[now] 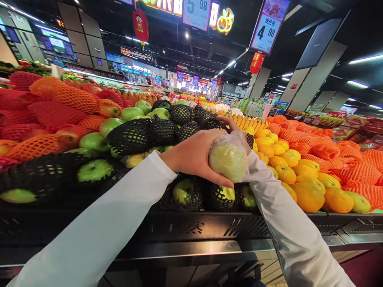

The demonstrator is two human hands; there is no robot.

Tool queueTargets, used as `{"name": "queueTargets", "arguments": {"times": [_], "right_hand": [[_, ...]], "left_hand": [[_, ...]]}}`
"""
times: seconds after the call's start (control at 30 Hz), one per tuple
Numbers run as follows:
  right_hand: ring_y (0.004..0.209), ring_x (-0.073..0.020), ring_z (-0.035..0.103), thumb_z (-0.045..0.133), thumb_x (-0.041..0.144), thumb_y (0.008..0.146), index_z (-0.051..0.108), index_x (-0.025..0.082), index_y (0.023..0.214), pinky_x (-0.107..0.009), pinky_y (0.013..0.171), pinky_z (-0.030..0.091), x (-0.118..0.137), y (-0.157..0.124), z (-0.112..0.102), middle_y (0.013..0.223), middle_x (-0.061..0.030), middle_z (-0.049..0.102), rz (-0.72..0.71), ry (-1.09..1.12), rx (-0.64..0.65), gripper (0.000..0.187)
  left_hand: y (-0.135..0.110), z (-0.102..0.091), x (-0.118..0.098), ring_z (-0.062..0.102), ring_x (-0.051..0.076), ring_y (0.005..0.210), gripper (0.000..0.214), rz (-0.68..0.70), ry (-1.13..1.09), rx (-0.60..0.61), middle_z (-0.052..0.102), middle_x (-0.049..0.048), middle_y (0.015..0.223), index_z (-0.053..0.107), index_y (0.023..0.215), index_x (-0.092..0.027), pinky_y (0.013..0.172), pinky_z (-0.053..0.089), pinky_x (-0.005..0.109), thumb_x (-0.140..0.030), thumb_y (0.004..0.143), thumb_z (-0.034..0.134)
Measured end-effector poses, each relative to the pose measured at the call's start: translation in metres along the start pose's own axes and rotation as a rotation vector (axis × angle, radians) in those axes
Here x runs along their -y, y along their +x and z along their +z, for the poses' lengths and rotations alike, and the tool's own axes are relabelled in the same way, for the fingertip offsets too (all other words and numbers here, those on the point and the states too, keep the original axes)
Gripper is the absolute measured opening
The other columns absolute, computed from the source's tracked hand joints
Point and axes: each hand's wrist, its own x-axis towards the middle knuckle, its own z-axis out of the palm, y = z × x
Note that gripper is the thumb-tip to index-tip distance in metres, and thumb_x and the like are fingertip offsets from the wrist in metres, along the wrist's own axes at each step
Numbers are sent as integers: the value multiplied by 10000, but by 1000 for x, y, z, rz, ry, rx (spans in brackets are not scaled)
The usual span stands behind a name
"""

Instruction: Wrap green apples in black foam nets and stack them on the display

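Observation:
My left hand (194,153) is closed round a pale green fruit (229,157) wrapped in clear plastic film, held above the front of a fruit display. The thumb lies under the fruit and the other fingers pass behind it. My right hand (235,126) is behind the wrapped fruit, its curved fingers over the pile by dark netted fruit (211,122). Most of its palm and fingertips are hidden, so its grip does not show. Below the hands, green apples (187,193) in black foam nets line the front of the black crate (209,227).
On the left lie fruits in red and orange foam nets (66,95) and bare green apples (95,142). Oranges (308,193) are heaped on the right, beside more orange-netted fruit (353,171). A metal rail (185,250) runs below the crate. Price signs (269,28) hang overhead.

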Motion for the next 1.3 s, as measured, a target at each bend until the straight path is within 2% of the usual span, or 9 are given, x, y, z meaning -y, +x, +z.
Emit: {"name": "queueTargets", "arguments": {"times": [0.13, 0.27, 0.47, 0.63, 0.8, 0.9, 1.03, 1.2, 1.3], "right_hand": [[1195, -276, 573, 710, 416, 771, 502, 262, 1308, -489, 1046, 506, 17, -4, -6, 1300, -104, 595, -19, 25, -87, 596], [1182, -248, 581, 691, 306, 788, 529, 287, 1201, -450, 1001, 540, 25, -5, -11, 1252, -74, 602, -25, 45, -237, 444], [1012, -203, 662, 651, 283, 819, 556, 272, 1063, -306, 702, 588, 29, -6, -13, 1076, -39, 648, 94, 71, -372, 262], [908, -194, 650, 685, 336, 828, 639, 252, 960, -337, 718, 583, 41, -7, -12, 959, -30, 678, 50, -16, -370, 163], [1033, -217, 609, 676, 367, 864, 684, 272, 914, -380, 807, 583, 47, -7, -13, 1050, -51, 629, -94, -50, -367, 108], [1062, -213, 589, 669, 431, 872, 660, 271, 925, -347, 776, 587, 44, -6, -10, 1108, -56, 592, -58, -10, -361, 169], [913, -164, 605, 656, 503, 879, 637, 274, 986, -315, 774, 583, 42, -7, -6, 1036, -28, 612, -28, 134, -283, 253], [987, -197, 642, 608, 612, 875, 638, 309, 1143, -387, 877, 592, 48, -8, -6, 1068, -37, 660, 15, 303, -163, 406], [1026, -212, 652, 697, 655, 780, 610, 327, 1183, -415, 909, 598, 42, -6, -6, 1128, -37, 668, 61, 386, -170, 527]], "left_hand": [[-1, -1, 1, 669, 276, 881, 745, -123, 252, -91, 716, 81, 979, 604, 1105, -181, 868, 518, 398, -595, 547, 874], [0, -1, 5, 666, 274, 819, 752, -267, 354, -209, 709, 80, 925, 563, 1149, -194, 804, 514, 375, -640, 604, 828], [1, 2, 11, 663, 299, 761, 673, -462, 469, -125, 671, 61, 778, 553, 1030, -209, 743, 500, 371, -720, 644, 760], [3, 7, 14, 653, 298, 825, 600, -417, 397, -136, 680, 82, 893, 540, 972, -205, 763, 501, 381, -654, 668, 795], [5, 13, 21, 642, 290, 930, 539, -363, 365, -389, 650, 79, 966, 508, 957, -207, 852, 515, 410, -549, 697, 833], [6, 16, 26, 640, 313, 1014, 534, -363, 329, -513, 645, 95, 1021, 493, 1024, -210, 909, 509, 446, -529, 738, 814], [5, 16, 30, 611, 337, 1142, 556, -327, 301, -613, 625, 121, 1125, 473, 1093, -223, 978, 487, 469, -523, 762, 803], [5, 12, 33, 631, 323, 1087, 508, -359, 211, -706, 635, 97, 1027, 467, 1064, -238, 943, 503, 456, -608, 817, 711], [5, 10, 32, 630, 300, 1095, 543, -309, 136, -734, 649, 96, 1066, 482, 1099, -242, 955, 502, 429, -684, 828, 644]]}}
